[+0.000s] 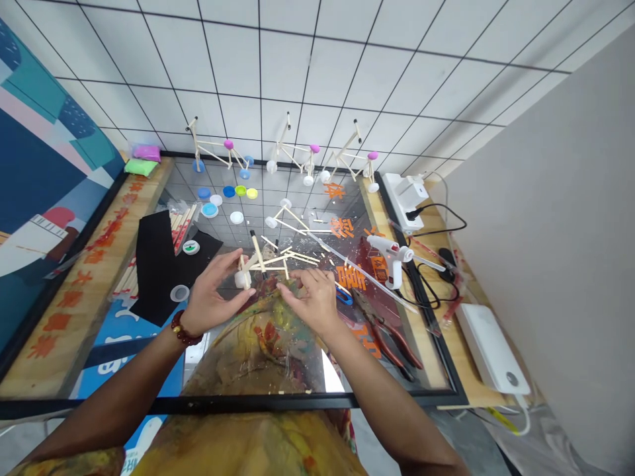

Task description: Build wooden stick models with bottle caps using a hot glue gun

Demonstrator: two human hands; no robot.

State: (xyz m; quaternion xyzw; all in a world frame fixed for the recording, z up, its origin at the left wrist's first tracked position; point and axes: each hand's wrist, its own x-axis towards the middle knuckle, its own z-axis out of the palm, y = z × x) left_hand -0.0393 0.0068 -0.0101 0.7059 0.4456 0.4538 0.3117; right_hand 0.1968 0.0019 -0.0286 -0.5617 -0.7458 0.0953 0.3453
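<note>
A small bicycle model [262,266] of pale wooden sticks, with a white round wheel and a black-tipped upright stick, sits low over the glass table between my hands. My left hand [211,294], a beaded bracelet at its wrist, curves its thumb and fingers around the wheel end. At the opposite end, the thumb and index finger of my right hand [315,297] close about the tip of a short stick. Loose sticks [302,256] lie just behind the model. Farther back is a partial stick frame [292,215] with white wheels.
Three finished-looking stick bicycles [300,155] stand along the tiled wall. Coloured caps [229,192] and black sheets [156,264] are at left. To the right are a glue gun [391,258], a clear glue stick [364,274], red-handled pliers [389,334], cables and a power strip [401,198].
</note>
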